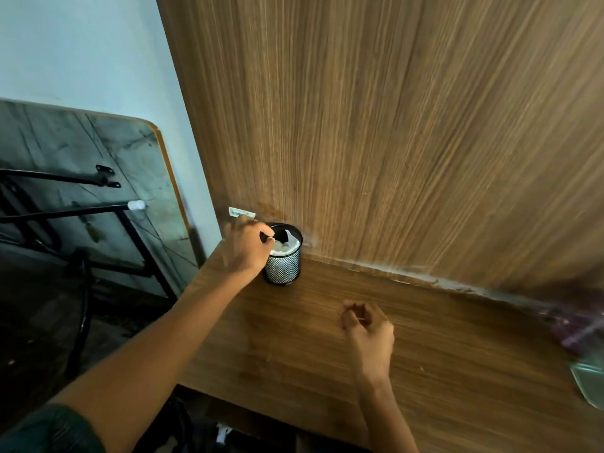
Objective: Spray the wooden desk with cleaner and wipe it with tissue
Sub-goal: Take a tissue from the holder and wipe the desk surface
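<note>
Left hand (248, 246) up at the back-left corner of the brown wood-grain desk (327, 348), fingers curled over the rim of a small black mesh cylinder cup (283, 264) stuffed with crumpled white tissue (285, 246). Looks like a pinch on a bit of that tissue, though fingertips partly hidden behind the knuckles, so can't tell for sure whether closed on it or just touching. Right hand (367, 331) hovering loose over the middle of the desktop, fingers half curled, nothing in it as far as visible. Cup upright, right against the tall wood-grain back panel (392, 125), opening facing straight up, so tissue has to come out vertically, and left hand clearly the nearer one, basically on top of it already. Blurry clear bottle-like thing (588, 374) at the far right edge, well apart from both hands, probably the cleaner but too smeared to say. Guessing tissue-grabbing stage, wiping not yet begun. Whitish dust line along the seam (425, 277) between desk and panel, likely worth a pass.
</note>
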The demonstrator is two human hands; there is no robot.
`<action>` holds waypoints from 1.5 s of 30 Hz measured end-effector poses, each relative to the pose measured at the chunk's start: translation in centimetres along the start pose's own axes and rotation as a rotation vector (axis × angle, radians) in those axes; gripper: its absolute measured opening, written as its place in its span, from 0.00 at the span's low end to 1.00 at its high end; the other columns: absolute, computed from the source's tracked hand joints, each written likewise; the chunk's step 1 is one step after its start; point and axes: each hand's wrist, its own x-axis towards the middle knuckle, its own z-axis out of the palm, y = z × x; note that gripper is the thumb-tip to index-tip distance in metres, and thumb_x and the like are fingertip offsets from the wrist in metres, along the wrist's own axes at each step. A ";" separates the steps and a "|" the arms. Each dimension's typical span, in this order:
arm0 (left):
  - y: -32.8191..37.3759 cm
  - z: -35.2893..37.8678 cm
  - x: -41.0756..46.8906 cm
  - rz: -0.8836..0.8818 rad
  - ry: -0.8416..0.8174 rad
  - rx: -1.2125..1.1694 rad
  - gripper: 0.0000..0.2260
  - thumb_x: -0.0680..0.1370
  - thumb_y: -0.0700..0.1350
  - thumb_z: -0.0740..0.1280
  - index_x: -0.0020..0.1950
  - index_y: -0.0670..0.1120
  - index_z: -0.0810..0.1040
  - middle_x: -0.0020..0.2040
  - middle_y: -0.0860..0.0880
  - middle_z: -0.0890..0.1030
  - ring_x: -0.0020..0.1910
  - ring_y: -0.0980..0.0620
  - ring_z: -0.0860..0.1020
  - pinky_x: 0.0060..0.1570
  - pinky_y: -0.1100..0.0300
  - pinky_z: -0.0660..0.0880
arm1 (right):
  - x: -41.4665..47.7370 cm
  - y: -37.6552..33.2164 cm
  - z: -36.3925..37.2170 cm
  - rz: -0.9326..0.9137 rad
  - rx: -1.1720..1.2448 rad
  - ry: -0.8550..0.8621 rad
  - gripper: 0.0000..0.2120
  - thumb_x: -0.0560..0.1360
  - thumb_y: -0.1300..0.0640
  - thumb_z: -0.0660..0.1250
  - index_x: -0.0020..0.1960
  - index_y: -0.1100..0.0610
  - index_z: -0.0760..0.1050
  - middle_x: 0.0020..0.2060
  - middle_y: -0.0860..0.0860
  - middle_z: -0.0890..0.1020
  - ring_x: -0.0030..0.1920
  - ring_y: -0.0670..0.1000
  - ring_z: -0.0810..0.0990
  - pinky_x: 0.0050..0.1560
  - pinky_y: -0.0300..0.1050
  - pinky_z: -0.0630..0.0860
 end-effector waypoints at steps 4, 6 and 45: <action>0.3 0.9 1.7 -0.105 -0.195 0.150 0.10 0.73 0.52 0.68 0.52 0.54 0.81 0.68 0.46 0.67 0.69 0.40 0.58 0.68 0.44 0.62 | -0.5 0.4 0.5 0.004 -0.028 -0.031 0.09 0.72 0.67 0.66 0.38 0.54 0.77 0.34 0.50 0.82 0.37 0.47 0.79 0.47 0.50 0.78; 0.8 1.5 2.1 -0.127 -0.197 0.213 0.12 0.73 0.54 0.68 0.54 0.54 0.81 0.67 0.44 0.67 0.68 0.39 0.59 0.67 0.42 0.62 | -0.5 0.4 0.7 0.006 -0.036 -0.053 0.09 0.72 0.66 0.66 0.38 0.54 0.78 0.34 0.49 0.82 0.38 0.48 0.80 0.47 0.51 0.79; 2.2 -4.6 2.7 0.009 -0.140 0.016 0.09 0.77 0.41 0.60 0.51 0.45 0.79 0.56 0.45 0.81 0.57 0.43 0.77 0.56 0.48 0.75 | -0.6 1.0 0.6 0.200 0.172 -0.118 0.08 0.74 0.66 0.64 0.40 0.57 0.77 0.33 0.53 0.82 0.34 0.49 0.80 0.36 0.41 0.74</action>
